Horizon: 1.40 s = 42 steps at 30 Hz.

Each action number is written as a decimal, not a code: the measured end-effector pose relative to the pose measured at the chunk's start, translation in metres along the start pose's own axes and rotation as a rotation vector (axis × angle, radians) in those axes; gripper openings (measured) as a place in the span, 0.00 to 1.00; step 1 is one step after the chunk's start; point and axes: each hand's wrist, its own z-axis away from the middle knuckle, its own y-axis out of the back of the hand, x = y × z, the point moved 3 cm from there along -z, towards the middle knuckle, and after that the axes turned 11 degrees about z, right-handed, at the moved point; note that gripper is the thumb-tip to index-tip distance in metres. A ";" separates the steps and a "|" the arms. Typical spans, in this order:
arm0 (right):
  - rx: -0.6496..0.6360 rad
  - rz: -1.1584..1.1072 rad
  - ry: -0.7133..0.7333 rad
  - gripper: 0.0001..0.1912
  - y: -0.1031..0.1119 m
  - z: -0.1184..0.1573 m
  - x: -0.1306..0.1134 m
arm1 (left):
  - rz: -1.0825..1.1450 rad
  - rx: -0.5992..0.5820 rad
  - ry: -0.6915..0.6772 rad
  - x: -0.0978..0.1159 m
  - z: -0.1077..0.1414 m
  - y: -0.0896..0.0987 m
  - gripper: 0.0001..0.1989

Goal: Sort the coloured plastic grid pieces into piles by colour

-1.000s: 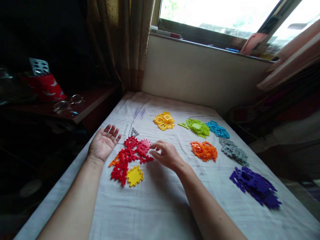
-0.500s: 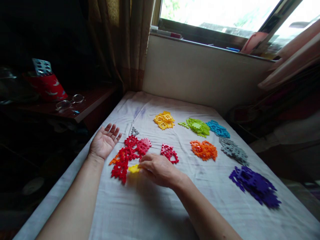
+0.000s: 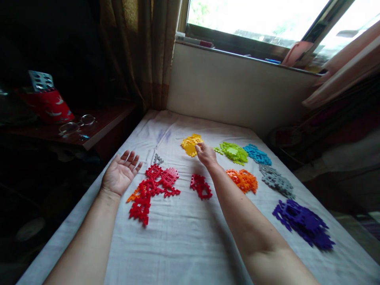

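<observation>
Yellow pieces point(image 3: 190, 145) lie on a creased sheet point(image 3: 166, 245) (bright window point(image 3: 252, 19) above).

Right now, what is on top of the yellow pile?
A solid yellow square covers the near part of the yellow pile, by the right hand. I can't tell whether it is held. Pieces directly beneath it are hidden.

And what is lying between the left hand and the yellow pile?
In the head view, a small grey piece lies between the left hand and the yellow pile.
</observation>
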 end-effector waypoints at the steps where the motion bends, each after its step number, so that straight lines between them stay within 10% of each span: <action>1: 0.006 0.037 -0.038 0.17 0.003 0.000 0.000 | 0.000 0.001 0.000 0.000 0.000 0.000 0.13; 13: -0.335 0.138 0.224 0.19 -0.034 0.028 -0.124 | -0.013 0.003 -0.009 0.000 0.001 -0.001 0.12; 22: -0.387 0.124 0.134 0.14 -0.036 0.018 -0.131 | -0.039 0.019 -0.024 0.000 0.000 -0.003 0.12; 28: -0.091 -0.036 -0.007 0.10 -0.011 0.007 -0.053 | -0.081 0.052 -0.032 0.000 0.003 -0.006 0.14; 37: 0.155 0.117 -0.485 0.12 0.079 0.046 0.200 | -0.113 0.107 -0.031 0.000 0.006 -0.014 0.17; 42: 0.041 0.266 -0.624 0.13 0.099 0.058 0.266 | -0.159 0.081 -0.035 0.001 0.003 -0.009 0.14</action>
